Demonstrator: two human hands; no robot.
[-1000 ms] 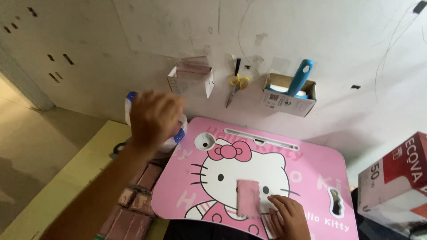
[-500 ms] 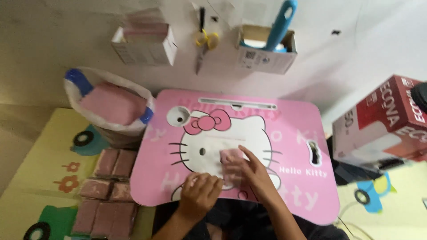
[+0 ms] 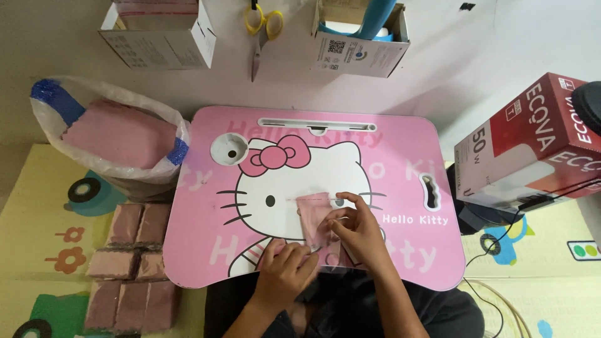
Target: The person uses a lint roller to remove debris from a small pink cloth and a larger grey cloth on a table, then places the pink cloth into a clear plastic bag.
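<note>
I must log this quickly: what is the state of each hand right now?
Left hand: fingers curled, pinching the lower edge of the clear pouch that holds the pink piece.
Right hand: fingers closed on the same pouch.

Left hand (image 3: 285, 272), a second ago raised over the plastic bag (image 3: 109, 134), now lies on the worktop (image 3: 388, 163) beside the right hand (image 3: 357, 228); both now pinch the pink packet (image 3: 313, 216).
</note>
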